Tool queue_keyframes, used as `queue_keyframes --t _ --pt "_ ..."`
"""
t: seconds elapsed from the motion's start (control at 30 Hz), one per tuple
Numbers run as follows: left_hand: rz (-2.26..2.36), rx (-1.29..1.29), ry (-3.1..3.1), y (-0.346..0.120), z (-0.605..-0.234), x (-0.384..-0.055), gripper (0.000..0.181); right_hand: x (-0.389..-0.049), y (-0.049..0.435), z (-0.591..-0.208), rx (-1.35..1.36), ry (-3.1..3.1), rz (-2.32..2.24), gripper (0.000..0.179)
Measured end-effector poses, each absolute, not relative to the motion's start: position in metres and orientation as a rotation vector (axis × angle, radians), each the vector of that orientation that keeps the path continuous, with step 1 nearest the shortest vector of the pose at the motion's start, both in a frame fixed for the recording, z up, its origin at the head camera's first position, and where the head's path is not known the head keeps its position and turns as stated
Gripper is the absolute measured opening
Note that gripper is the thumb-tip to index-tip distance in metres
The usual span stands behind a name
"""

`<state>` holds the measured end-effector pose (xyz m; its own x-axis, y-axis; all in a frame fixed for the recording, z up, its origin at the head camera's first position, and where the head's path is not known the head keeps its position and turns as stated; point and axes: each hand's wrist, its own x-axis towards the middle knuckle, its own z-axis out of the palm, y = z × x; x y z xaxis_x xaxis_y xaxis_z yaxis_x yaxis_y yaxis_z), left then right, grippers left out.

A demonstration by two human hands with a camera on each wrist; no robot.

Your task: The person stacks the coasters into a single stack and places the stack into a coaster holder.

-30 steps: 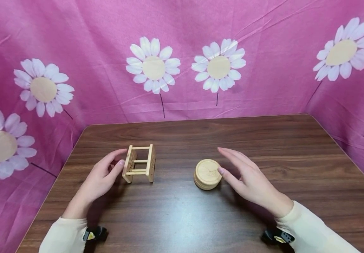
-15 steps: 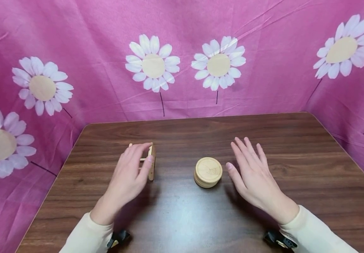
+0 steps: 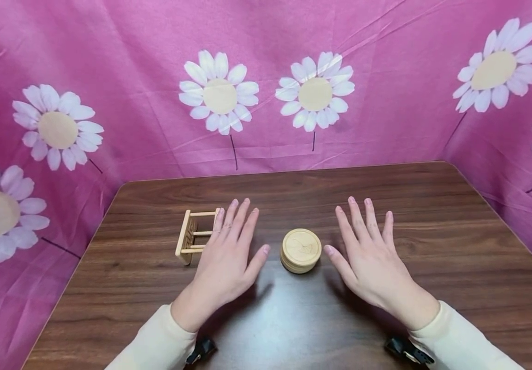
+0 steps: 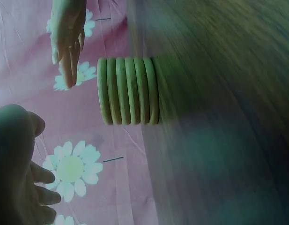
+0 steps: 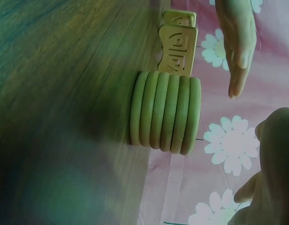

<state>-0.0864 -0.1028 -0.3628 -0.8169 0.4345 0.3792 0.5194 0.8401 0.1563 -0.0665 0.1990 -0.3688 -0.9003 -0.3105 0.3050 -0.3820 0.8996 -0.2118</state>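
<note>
A stack of several round wooden coasters stands on the table, the top one engraved with a line drawing. My left hand is spread palm down to its left, hiding part of a small wooden rack with carved side panels and thin rods. On the other side, my right hand has straight, spread fingers, its thumb tip close to the stack. Neither hand holds anything. From the right wrist, the coasters appear edge-on, with the rack behind them.
The brown wood-grain table has its back edge against a pink curtain printed with white daisies, which also hangs at both sides. A black wrist strap shows at the right sleeve.
My left hand has left the rack's left side, passed over it to the right and spread its fingers. My right hand has drawn off the coasters and flattened out.
</note>
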Motion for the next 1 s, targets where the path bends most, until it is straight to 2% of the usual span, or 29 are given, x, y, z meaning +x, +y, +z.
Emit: queue_keyframes --t 0.27,0.67,1.0 --pt "-0.290 -0.701 -2.760 -0.099 -0.364 -0.083 0.073 -0.063 0.198 -0.364 0.553 -2.808 0.311 0.078" --pt "-0.194 -0.651 -2.982 -0.093 -0.375 -0.078 0.092 -0.062 0.199 -0.363 0.574 -2.922 0.166 0.086" --pt "-0.171 -0.676 -2.982 -0.090 -0.375 -0.074 0.094 -0.060 0.197 -0.368 0.604 -2.899 0.178 0.085"
